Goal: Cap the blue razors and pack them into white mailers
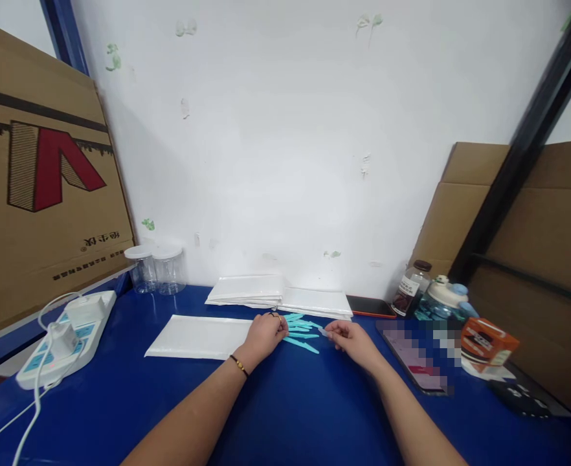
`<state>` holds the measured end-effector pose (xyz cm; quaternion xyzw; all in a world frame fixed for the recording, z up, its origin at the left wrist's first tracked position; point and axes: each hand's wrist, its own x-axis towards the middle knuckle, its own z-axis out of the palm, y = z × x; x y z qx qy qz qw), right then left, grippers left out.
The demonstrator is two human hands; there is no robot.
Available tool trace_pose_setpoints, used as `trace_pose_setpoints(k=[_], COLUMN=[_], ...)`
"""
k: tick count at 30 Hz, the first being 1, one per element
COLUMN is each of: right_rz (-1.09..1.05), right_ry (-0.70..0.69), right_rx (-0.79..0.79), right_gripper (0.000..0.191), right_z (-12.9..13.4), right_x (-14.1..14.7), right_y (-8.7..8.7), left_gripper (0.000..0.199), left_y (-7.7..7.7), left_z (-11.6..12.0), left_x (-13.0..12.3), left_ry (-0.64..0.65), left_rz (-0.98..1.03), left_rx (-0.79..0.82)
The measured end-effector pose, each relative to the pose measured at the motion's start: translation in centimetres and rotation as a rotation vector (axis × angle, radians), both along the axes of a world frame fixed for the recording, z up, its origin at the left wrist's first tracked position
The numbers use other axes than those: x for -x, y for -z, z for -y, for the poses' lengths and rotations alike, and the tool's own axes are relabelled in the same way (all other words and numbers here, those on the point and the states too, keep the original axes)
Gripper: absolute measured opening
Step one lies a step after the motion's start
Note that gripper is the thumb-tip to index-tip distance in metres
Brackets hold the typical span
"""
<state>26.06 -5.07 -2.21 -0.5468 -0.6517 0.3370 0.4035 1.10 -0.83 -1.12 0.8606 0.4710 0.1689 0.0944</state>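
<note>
Our right hand (351,340) pinches a small clear piece (323,332) in its grip; our left hand (265,334), fingers curled together, rests on the turquoise strips (302,338) lying on the blue tabletop (290,401). White padded envelopes (198,336) lie just left; a phone (414,359) lies right.

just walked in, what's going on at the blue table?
A person sits at the blue table with both hands among a small pile of turquoise plastic pieces. The left hand rests on the pile's edge, partly over a flat white mailer. The right hand pinches one small pale piece between its fingertips. More white mailers are stacked by the wall, and a power strip lies at the far left.
</note>
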Motion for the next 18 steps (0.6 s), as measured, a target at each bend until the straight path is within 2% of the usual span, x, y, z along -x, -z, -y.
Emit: trace_pose_setpoints(k=[4,8,14,18], right_rz=[-0.021,-0.046,0.04,0.078], right_ry=[0.023,0.073,0.109,0.101], right_rx=[-0.076,-0.198,-0.461,-0.512], right_gripper=[0.029,0.032,0.026,0.026], right_z=[-0.1,0.4,2.0,2.6], right_x=[-0.1,0.1,1.1,1.4], right_y=[-0.1,-0.9,-2.8,-3.6], left_gripper=[0.011,0.023,0.036,0.038], left_y=[0.0,-0.8,-2.3,-2.4], left_z=[0.2,1.1,2.3,2.4], left_x=[0.2,0.7,1.0,0.9], left_ry=[0.021,0.079,0.151,0.177], left_rz=[0.158,0.314,0.243,0.197], left_rx=[0.017,0.069,0.098,0.105])
